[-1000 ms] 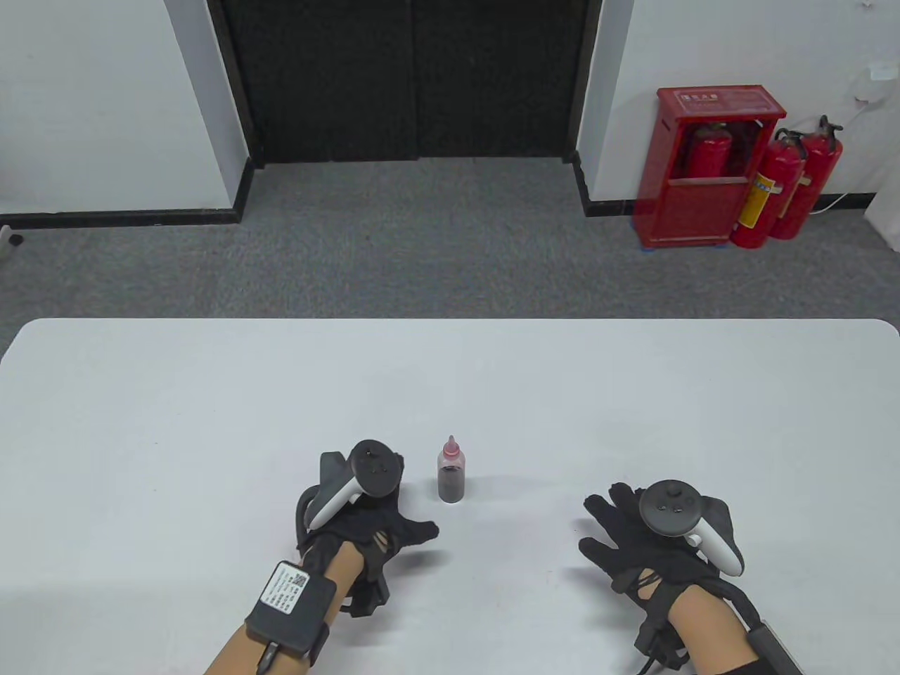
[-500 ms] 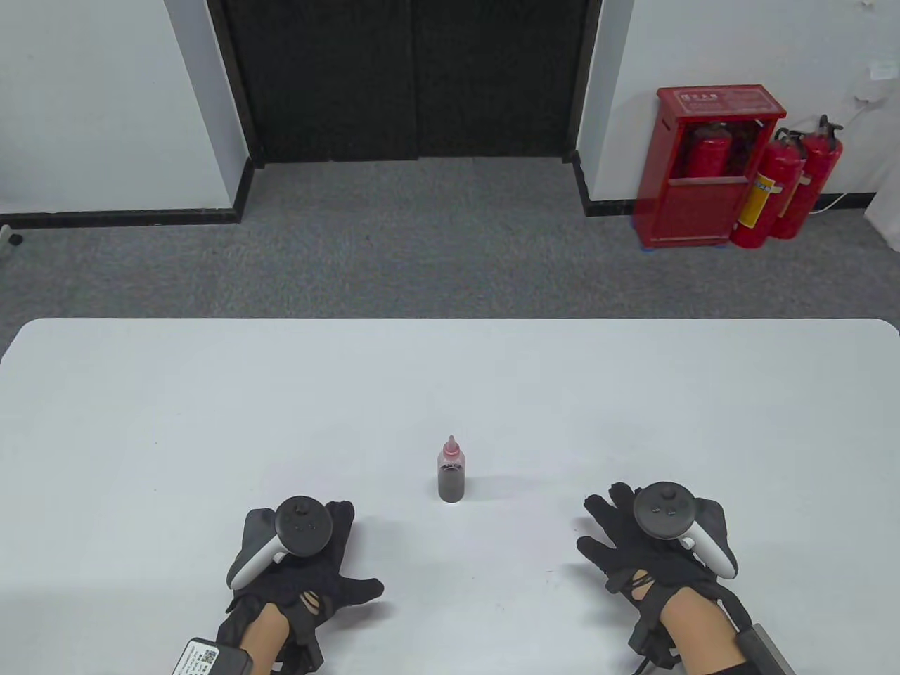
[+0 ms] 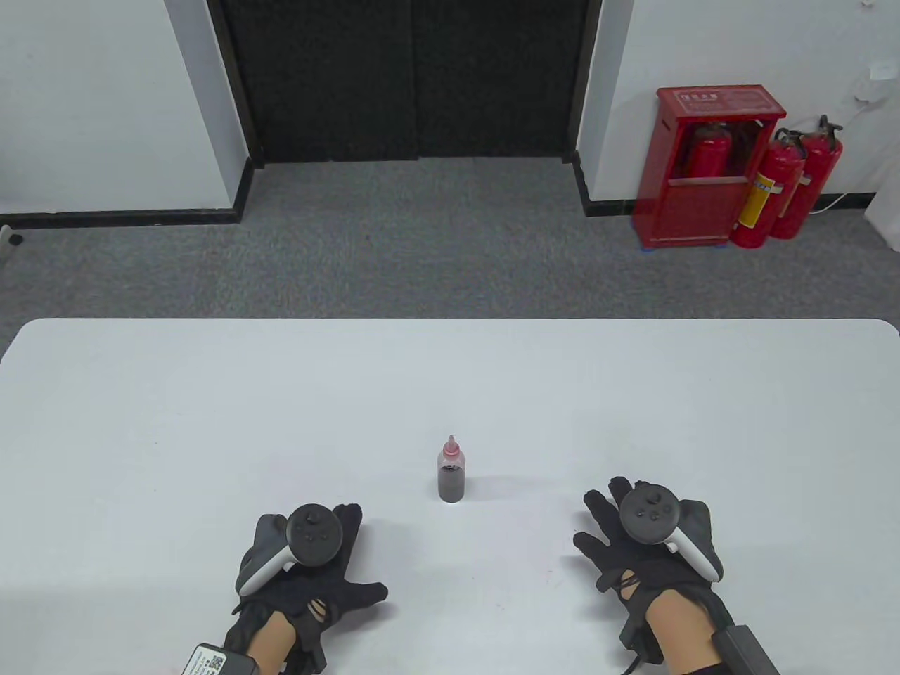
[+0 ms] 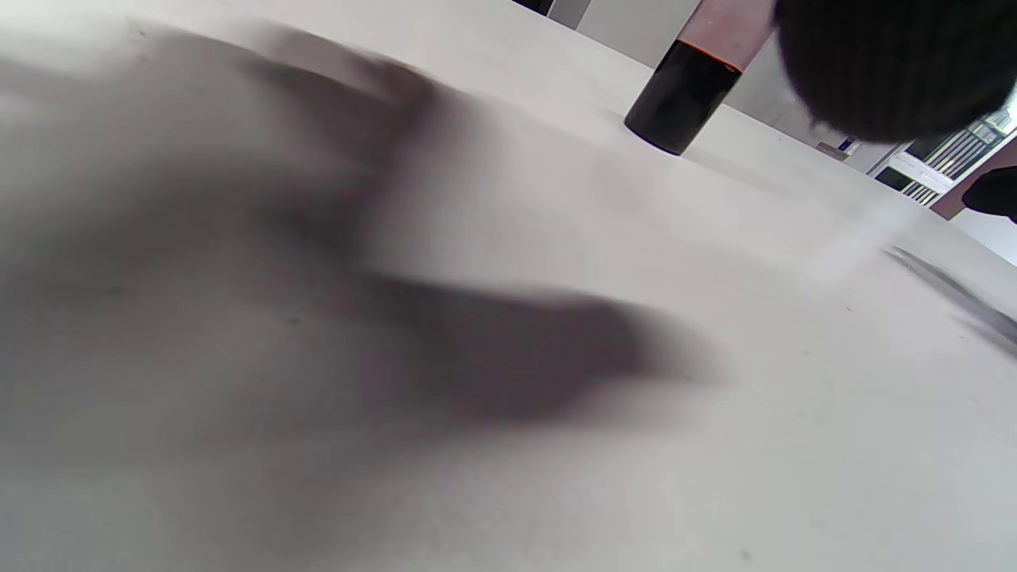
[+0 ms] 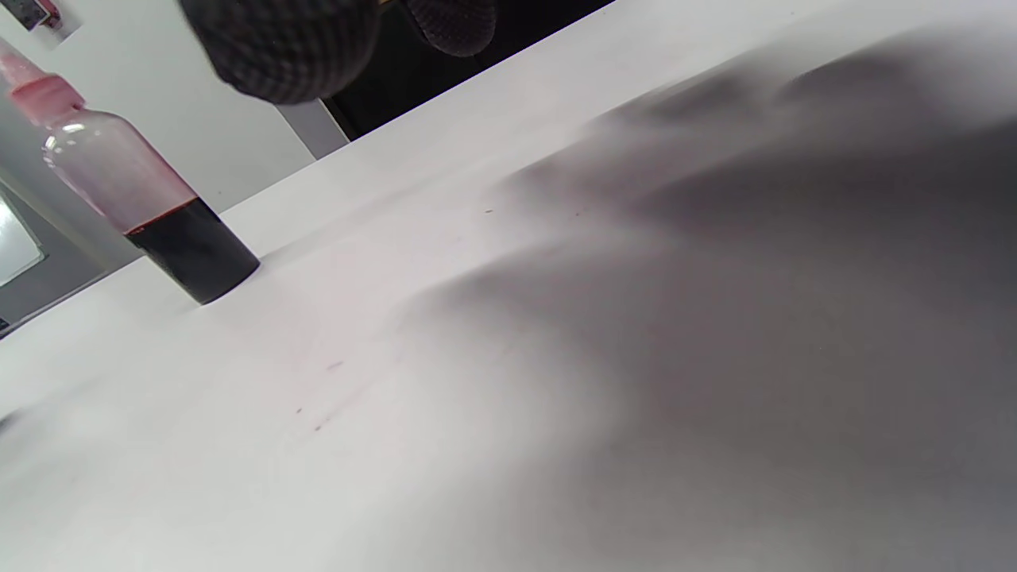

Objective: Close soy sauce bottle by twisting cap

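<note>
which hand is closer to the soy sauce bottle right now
Left, narrowly. The left hand lies flat on the table below-left of the soy sauce bottle; the right hand lies flat, farther off to its right.

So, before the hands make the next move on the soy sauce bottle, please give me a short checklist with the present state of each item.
1. Soy sauce bottle stands upright on the table: ok.
2. Red cap sits on the bottle: ok.
3. Cap twisted fully tight: cannot tell.
4. Left hand free, flat on the table, apart from the bottle: ok.
5. Right hand free, apart from the bottle: ok.
6. No spilled sauce around the bottle: ok.
</note>
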Demonstrator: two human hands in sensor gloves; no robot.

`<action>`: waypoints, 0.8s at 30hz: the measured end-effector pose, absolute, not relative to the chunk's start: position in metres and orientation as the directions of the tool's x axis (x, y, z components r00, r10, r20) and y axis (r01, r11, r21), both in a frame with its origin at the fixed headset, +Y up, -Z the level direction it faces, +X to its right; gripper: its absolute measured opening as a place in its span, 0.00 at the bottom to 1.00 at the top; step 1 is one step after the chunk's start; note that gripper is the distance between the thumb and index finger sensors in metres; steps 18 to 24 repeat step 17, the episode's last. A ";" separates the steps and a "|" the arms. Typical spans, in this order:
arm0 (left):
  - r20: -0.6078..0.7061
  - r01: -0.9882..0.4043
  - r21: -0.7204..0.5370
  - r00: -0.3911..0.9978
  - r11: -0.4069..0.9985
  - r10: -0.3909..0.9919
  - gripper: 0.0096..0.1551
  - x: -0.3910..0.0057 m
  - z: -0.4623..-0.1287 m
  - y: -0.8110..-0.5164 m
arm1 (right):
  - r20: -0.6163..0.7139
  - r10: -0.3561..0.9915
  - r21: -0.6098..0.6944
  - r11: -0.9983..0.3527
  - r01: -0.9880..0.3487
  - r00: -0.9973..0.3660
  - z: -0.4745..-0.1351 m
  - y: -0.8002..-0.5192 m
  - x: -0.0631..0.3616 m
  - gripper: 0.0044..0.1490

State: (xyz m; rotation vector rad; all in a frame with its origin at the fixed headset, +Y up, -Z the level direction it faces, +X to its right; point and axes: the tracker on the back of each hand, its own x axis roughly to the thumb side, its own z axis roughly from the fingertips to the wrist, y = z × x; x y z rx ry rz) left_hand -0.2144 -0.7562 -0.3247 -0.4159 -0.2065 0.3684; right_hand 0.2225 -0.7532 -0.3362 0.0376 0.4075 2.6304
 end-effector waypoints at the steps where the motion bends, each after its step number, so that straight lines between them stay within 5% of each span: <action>1: 0.114 -0.316 -0.420 0.912 0.851 0.395 0.72 -0.215 -0.325 -0.755 | -0.037 0.446 0.298 -0.849 -0.436 -0.894 -0.336 -0.754 0.221 0.49; 24: 0.091 -0.345 -0.378 0.910 0.859 0.405 0.71 -0.205 -0.331 -0.755 | -0.023 0.486 0.354 -0.813 -0.462 -0.874 -0.335 -0.755 0.225 0.50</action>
